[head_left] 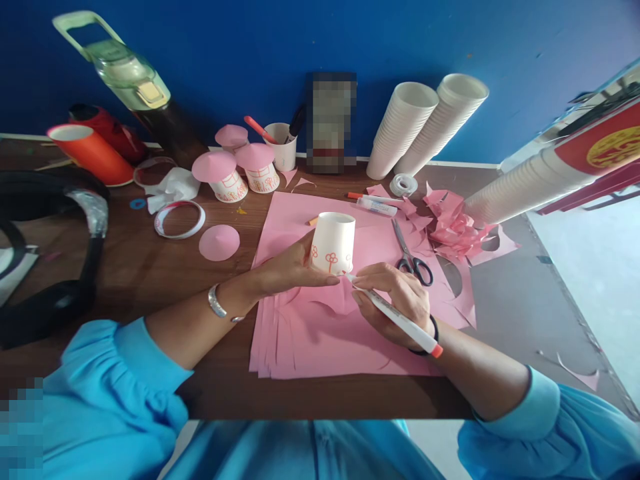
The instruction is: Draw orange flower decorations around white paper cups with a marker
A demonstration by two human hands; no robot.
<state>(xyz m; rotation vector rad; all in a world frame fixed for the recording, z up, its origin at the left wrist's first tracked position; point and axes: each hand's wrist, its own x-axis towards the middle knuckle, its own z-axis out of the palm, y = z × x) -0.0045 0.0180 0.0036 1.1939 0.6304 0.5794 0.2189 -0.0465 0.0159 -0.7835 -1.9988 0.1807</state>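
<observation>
My left hand (293, 267) grips a white paper cup (336, 237) turned upside down, with orange flowers drawn round its lower part. In my right hand (397, 300) is a white marker (403, 321) with an orange end, its tip against the cup's lower right edge, where a small outline shows. Beneath both hands lies a stack of pink paper sheets (300, 340). Black-handled scissors (413, 260) rest on the sheets, just beyond my right hand. A pink paper cone (219, 243) lies on the table to the left of the cup.
Decorated cups with pink cone roofs (215, 170) stand at the back left, near a cup of pens (283, 147). Stacked paper cups (403, 127) line the blue wall. Crumpled pink scraps (457, 227) lie right, tape rings (180, 220) and headphones (95, 220) left. A tall bottle (135, 80) stands behind.
</observation>
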